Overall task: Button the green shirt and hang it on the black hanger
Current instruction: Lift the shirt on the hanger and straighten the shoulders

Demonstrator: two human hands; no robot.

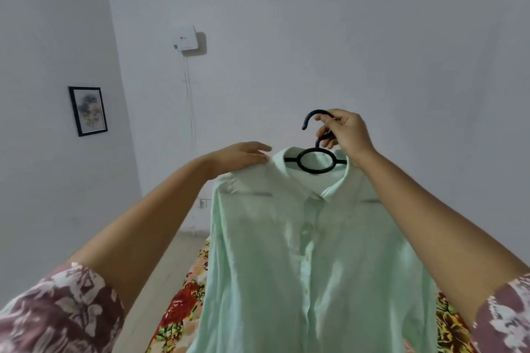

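The pale green shirt (309, 261) hangs buttoned down its front on the black hanger (317, 162), held up in the air before me. My right hand (345, 132) grips the hanger's hook just above the collar. My left hand (242, 156) rests with straight fingers on the shirt's left shoulder, next to the collar. The hanger's arms are hidden inside the shirt, showing only as dark lines through the cloth.
Below the shirt lies a bed with a flowered sheet (179, 306). A framed picture (88, 110) hangs on the left wall and a white box (185, 38) on the back wall. Bare floor runs to the left of the bed.
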